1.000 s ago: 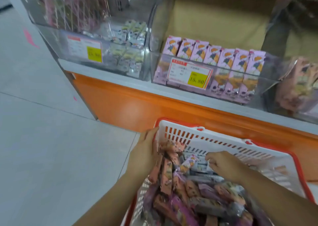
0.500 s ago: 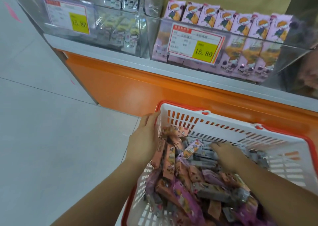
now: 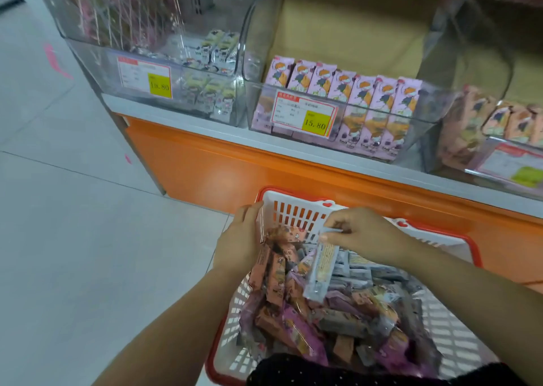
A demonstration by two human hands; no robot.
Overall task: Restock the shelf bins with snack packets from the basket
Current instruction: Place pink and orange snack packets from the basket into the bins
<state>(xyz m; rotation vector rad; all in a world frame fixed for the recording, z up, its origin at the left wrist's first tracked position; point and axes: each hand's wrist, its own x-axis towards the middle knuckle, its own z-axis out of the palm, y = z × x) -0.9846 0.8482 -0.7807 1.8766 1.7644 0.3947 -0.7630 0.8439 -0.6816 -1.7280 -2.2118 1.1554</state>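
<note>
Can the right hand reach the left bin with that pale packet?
Probably yes: right hand pinches the pale packet above the basket, and nothing stands between it and the left bin.

Pale packet (image 3: 320, 271) upright above full basket (image 3: 296, 200)

- I see a grey shelf (image 3: 191, 122) on top of an orange base (image 3: 220, 174).
- Three clear bins stand directly on it, side by side: left bin (image 3: 94, 71), middle bin (image 3: 423, 121), right bin (image 3: 499, 143).
- Each bin's front carries a price tag (image 3: 304, 116).
</note>
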